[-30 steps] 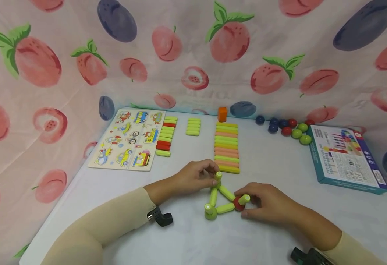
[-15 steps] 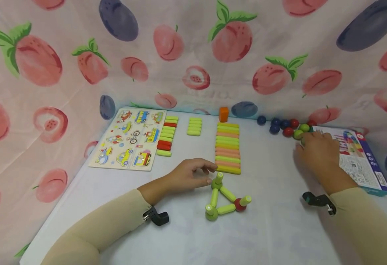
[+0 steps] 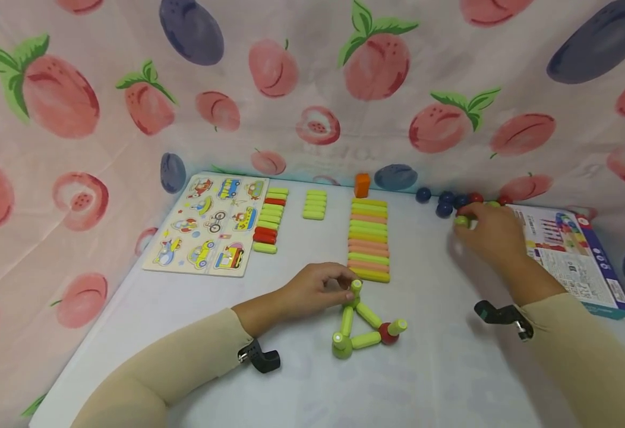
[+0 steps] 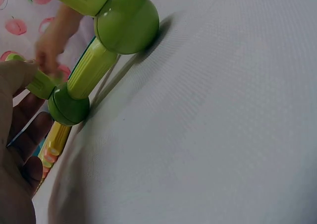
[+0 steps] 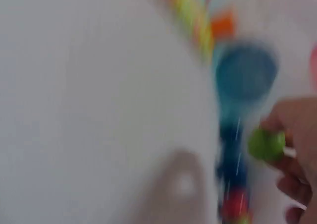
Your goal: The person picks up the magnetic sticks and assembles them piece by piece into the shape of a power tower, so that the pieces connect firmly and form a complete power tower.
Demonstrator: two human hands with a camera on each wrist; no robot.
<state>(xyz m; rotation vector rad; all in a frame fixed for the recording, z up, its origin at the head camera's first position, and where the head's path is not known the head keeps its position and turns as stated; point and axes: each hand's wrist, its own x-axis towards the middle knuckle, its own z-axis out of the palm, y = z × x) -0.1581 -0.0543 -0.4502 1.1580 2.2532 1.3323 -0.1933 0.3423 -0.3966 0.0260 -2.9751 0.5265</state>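
A triangle of light green sticks [image 3: 368, 340] lies on the table, joined at its corners by two green balls [image 3: 342, 348] and a red ball [image 3: 389, 334]. A short green stick [image 3: 398, 327] stands up from each corner. My left hand [image 3: 318, 291] is at the far corner, its thumb and fingers pinching the upright stick [image 4: 41, 84] there. At the back right, my right hand [image 3: 491, 235] pinches a loose green ball [image 5: 265, 144] between thumb and fingertips, above the table. The right wrist view is blurred.
Several blue balls [image 3: 444, 209] and red ones sit behind my right hand, beside a toy box [image 3: 574, 255]. A row of coloured sticks [image 3: 368, 238] lies mid-table, with an orange block [image 3: 362, 185] behind it. Shorter sticks [image 3: 314, 205] and a picture puzzle board [image 3: 205, 226] are left.
My right hand left the triangle's red corner, reached to the balls by the box, and now lifts a green ball leftward. My left hand drew slightly off the far stick, then returned to it.
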